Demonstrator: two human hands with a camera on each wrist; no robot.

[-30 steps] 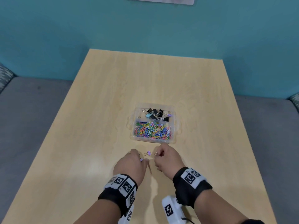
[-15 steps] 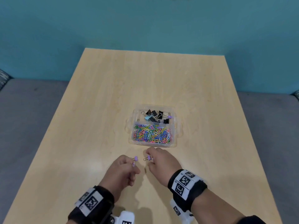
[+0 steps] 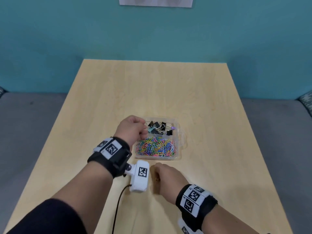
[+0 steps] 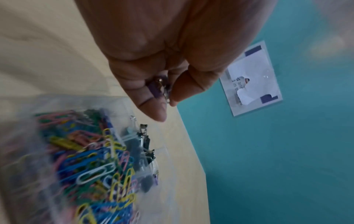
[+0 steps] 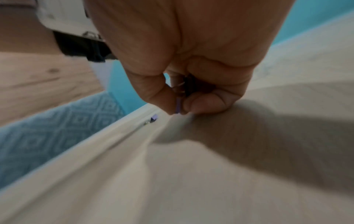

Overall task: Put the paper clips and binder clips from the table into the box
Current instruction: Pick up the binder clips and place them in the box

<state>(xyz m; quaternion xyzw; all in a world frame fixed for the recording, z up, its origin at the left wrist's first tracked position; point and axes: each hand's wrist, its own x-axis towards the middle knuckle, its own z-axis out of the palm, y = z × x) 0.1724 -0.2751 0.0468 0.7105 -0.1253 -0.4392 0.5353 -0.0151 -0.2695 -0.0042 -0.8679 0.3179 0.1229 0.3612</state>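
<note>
A clear plastic box (image 3: 180,137) stands mid-table, with black and coloured binder clips (image 3: 160,128) in its far compartment and coloured paper clips (image 3: 156,147) in the near one. My left hand (image 3: 143,130) hovers over the far left corner of the box. In the left wrist view this left hand (image 4: 166,98) pinches a purple binder clip (image 4: 156,88) between thumb and finger. My right hand (image 3: 157,176) rests on the table in front of the box. There the right hand (image 5: 180,109) pinches another purple binder clip (image 5: 178,106). A third small purple clip (image 5: 153,119) lies just beyond it.
The light wooden table (image 3: 101,115) reaches back to a teal wall. Grey seating runs along both sides. The left wrist camera (image 3: 140,176) and its cable hang over the table between my forearms. A white sheet (image 3: 155,1) hangs on the wall.
My left hand has lifted its purple binder clip from the table and carried it forward over the box. My right hand has stayed in front of the box, holding its clip.
</note>
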